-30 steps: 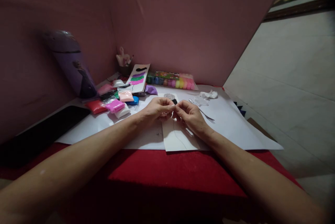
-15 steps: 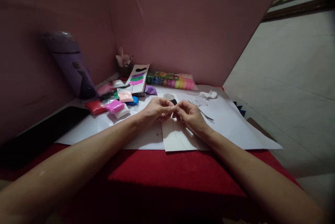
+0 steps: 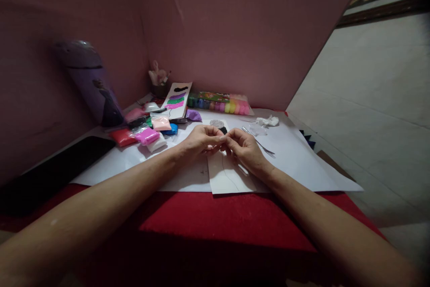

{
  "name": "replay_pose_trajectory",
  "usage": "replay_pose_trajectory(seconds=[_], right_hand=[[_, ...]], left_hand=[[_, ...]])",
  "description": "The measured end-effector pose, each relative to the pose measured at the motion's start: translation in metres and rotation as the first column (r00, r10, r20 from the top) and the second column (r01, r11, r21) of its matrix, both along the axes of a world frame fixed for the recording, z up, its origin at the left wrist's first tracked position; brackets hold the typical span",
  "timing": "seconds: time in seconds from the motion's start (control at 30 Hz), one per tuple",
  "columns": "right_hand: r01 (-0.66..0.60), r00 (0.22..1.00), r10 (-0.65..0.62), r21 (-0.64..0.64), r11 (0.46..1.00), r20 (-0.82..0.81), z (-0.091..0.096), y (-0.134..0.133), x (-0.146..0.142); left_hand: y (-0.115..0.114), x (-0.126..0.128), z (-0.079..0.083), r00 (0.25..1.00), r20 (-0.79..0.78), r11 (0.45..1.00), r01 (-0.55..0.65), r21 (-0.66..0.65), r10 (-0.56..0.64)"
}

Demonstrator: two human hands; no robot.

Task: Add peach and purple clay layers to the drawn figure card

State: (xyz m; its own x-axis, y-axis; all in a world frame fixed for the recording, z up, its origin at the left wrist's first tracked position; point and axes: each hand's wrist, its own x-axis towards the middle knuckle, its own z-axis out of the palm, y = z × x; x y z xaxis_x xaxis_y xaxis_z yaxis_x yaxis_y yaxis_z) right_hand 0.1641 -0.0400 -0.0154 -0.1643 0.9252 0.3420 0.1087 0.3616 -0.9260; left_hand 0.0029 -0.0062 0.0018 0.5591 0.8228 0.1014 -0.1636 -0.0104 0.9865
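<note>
My left hand [image 3: 200,139] and my right hand [image 3: 245,147] meet fingertip to fingertip above a small white card [image 3: 228,175] with a thin drawn line. Both hands are closed in a pinch on a tiny piece that I cannot make out. A small black lump [image 3: 224,130] shows just behind the fingertips, and a grey disc [image 3: 217,123] lies beyond it. The card rests on a large white sheet [image 3: 295,157] over a red cloth [image 3: 228,220].
Bags of coloured clay [image 3: 148,134] lie at the left, beside a purple bottle [image 3: 92,83] and a black tablet [image 3: 57,166]. A clay box [image 3: 220,102] and colour card [image 3: 177,98] stand at the back. A metal fork [image 3: 260,143] and crumpled white wrap [image 3: 268,121] lie at the right.
</note>
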Motion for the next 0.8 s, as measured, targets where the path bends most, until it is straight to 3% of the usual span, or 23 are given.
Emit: replay_pose_trajectory(seconds=[0.57, 0.8], right_hand=[[0.038, 0.998, -0.04, 0.047, 0.998, 0.046, -0.0022, 0.0027, 0.0011], [0.046, 0.994, -0.053, 0.081, 0.996, 0.091, -0.0031, 0.0037, 0.0025]], left_hand=[[0.0043, -0.0014, -0.0057, 0.999, -0.011, 0.999, 0.031, 0.043, -0.03], [0.0045, -0.0011, -0.0051, 0.995, -0.097, 0.989, 0.038, 0.144, -0.024]])
